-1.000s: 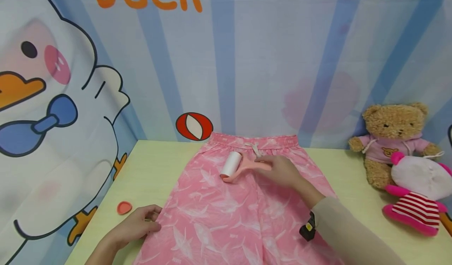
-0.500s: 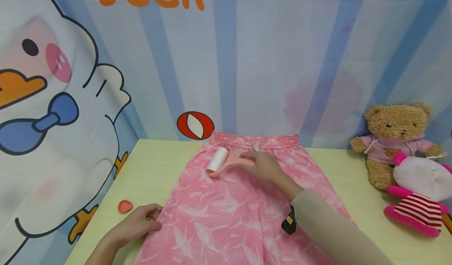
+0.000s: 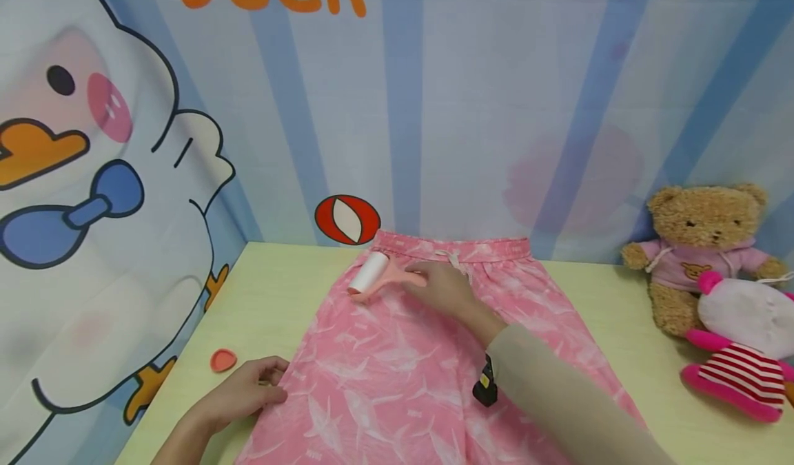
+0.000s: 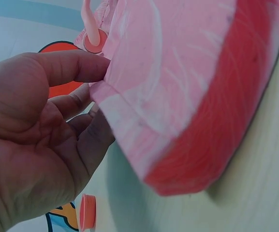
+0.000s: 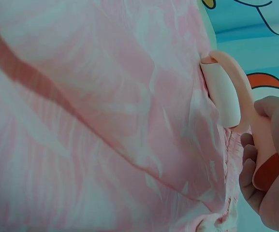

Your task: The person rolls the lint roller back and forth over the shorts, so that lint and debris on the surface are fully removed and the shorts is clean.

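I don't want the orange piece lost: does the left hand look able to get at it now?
Probably yes: the orange piece lies near the left hand, with nothing seen between them. The hand pinches the shorts, though, so it would likely need to let go first.

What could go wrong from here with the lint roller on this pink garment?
The lint roller could drag or bunch the pink garment: it sits near the waistband, while the left hand pinches the fabric well away, at a side edge.

The pale drawstring lies close to the right hand and might catch if the roller passes over it.

The small round coral piece beside the left hand could get knocked.
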A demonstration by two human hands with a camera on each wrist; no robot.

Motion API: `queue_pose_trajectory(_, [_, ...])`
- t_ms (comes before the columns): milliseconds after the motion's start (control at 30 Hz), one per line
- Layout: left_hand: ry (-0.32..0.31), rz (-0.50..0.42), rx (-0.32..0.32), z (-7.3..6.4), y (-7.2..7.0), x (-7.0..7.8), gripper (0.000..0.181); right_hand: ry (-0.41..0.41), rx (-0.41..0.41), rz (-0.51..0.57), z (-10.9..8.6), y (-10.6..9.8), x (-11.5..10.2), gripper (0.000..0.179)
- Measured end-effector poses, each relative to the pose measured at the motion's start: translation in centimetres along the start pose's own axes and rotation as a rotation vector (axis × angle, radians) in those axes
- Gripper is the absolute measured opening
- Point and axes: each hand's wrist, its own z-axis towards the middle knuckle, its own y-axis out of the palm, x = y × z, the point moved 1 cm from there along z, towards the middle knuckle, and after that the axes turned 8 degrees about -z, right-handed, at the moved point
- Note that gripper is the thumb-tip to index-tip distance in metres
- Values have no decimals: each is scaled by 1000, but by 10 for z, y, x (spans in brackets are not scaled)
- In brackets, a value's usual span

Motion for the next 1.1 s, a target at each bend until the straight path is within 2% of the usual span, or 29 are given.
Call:
queue_pose_trajectory(267, [-16,-7,-1,-1,2,2,39,1,56,-23,-3,-2,-5,35])
queue_pose_trajectory(533, [-21,-3,7,-2,3,6,39,6,58,80,-17,-38,5,40])
queue_pose_trajectory(700, [-14,2,2,-2,4,6,39,-19,84,90,-34,-65,21,41])
queue_pose_trajectory(833, [-14,5,8,-2,4,6,39,-1,82,85,-51,-85,39,44])
queue_pose_trajectory(1100, [-23,12,23,-2,4,5,40,38,85,11,-82,-108,82,43])
